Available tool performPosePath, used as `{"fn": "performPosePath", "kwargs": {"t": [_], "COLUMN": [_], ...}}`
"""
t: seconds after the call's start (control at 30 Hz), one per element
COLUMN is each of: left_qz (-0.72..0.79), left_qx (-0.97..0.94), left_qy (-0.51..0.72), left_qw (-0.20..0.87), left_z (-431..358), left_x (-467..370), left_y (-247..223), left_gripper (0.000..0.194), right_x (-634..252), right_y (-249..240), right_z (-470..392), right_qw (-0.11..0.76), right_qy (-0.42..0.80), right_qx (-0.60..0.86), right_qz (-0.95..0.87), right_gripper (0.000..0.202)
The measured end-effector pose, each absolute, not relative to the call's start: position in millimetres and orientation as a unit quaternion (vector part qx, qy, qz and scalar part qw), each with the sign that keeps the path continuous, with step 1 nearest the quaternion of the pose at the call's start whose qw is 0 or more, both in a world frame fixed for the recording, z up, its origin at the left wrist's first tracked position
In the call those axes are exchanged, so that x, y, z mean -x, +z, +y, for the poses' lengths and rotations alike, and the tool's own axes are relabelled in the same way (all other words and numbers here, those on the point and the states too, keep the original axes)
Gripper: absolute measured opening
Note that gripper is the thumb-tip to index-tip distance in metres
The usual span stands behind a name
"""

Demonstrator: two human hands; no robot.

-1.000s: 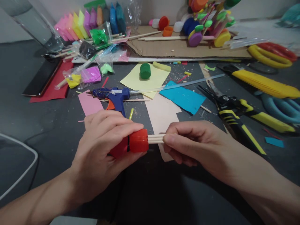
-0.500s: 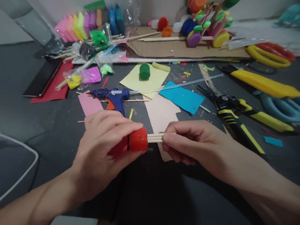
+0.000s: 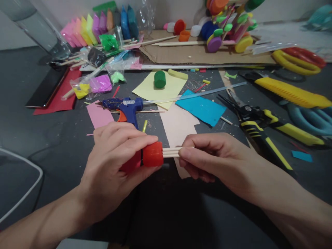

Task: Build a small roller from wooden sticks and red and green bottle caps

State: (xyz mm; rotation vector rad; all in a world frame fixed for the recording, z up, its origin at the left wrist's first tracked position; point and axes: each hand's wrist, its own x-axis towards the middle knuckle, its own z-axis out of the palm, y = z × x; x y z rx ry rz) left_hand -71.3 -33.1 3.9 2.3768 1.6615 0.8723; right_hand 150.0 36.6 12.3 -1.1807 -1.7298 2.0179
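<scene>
My left hand is wrapped around a red plastic cap, with more red material and a dark band behind it, partly hidden by my fingers. Thin wooden sticks lie side by side and meet the cap's right face. Their other ends are pinched between the thumb and fingers of my right hand. Just beyond my left hand is a blue glue gun with an orange trigger and a clear glue stick. Under the sticks lies a pale pink paper piece.
A green cap stands on yellow paper. Blue paper lies right of it. Pliers, a yellow cutter and scissors occupy the right. A phone rests at left; cardboard lies behind.
</scene>
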Motion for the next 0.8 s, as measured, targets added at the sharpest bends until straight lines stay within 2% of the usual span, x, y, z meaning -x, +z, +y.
{"fn": "performPosePath", "kwargs": {"t": [0.47, 0.8], "left_qz": [0.556, 0.562], "left_qx": [-0.782, -0.780], "left_qy": [0.275, 0.270], "left_qw": [0.069, 0.053], "left_z": [-30.2, -31.0], "left_x": [71.7, 75.1], "left_y": [6.2, 7.2], "left_gripper": [0.025, 0.027], "right_x": [-150.2, -150.7], "right_y": [12.8, 18.1], "right_z": [38.9, 43.2], "right_qw": [0.103, 0.167], "right_qy": [0.687, 0.741], "right_qx": [0.413, 0.387], "right_qz": [-0.589, -0.523], "right_gripper": [0.035, 0.032]}}
